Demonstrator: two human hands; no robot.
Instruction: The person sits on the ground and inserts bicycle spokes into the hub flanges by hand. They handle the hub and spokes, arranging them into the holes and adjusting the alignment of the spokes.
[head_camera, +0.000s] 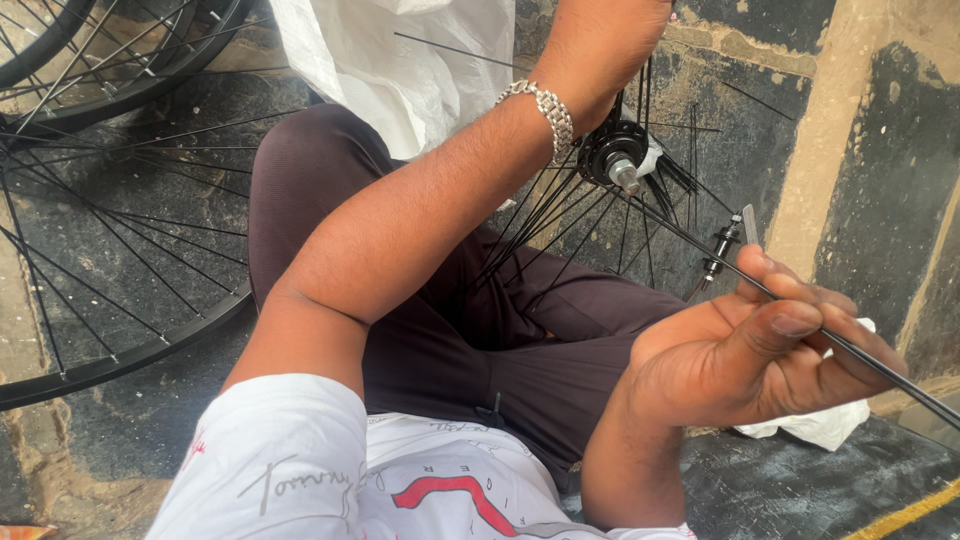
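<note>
A spoked wheel (90, 300) lies on the floor at the left, beside the seated person's dark-trousered leg. The left hand (600, 40) reaches up past a white bag (400, 60) to the black hub (612, 150), its fingers cut off by the frame edge, so its grip cannot be told. At the right, the right hand (750, 350) pinches a thin black spoke (690, 240) between thumb and fingers, the spoke running from the hub down to the right edge, over a white cloth (820, 425).
</note>
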